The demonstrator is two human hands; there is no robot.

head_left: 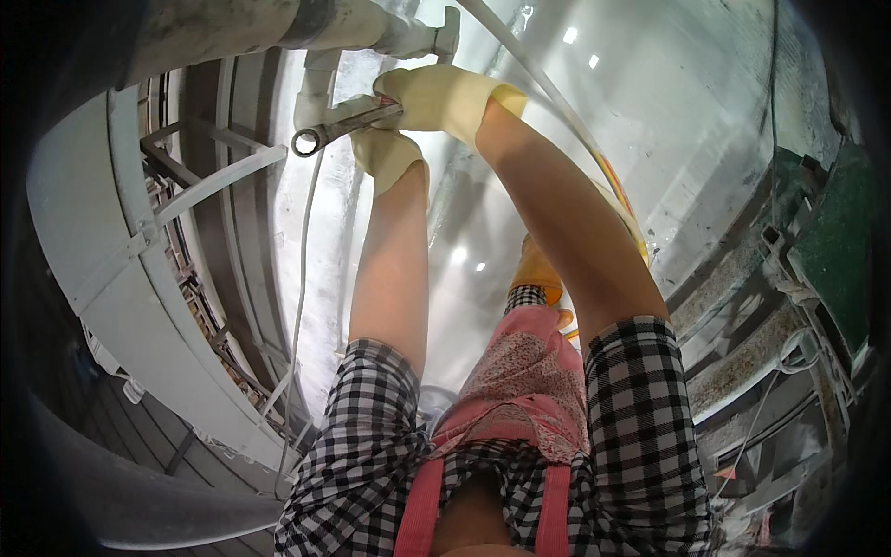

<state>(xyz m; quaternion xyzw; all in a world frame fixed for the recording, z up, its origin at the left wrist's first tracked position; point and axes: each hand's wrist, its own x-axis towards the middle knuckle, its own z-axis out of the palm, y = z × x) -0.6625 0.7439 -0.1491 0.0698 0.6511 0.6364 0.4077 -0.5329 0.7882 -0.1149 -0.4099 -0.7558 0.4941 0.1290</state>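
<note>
Both my hands wear cream rubber gloves and are close together near the pipework at the upper left. A metal wrench [348, 125] with a ring end points left between them. My right hand [436, 97] bends over the wrench's inner end, its fingers closed around it. Just below, my left hand [382, 156] is against the wrench's underside; its fingers are hidden behind the tool and the other glove. Beside the ring end stands a pale pipe fitting [312, 97], joined to a thick grey pipe [209, 37] above.
A wet, whitish floor [677, 111] spreads beyond my arms. One pale hose [534, 70] crosses it, and a thin cable [303, 269] hangs at left. Metal framing and a curved light panel [102, 204] flank the left; a green panel [835, 241] and dusty beams line the right.
</note>
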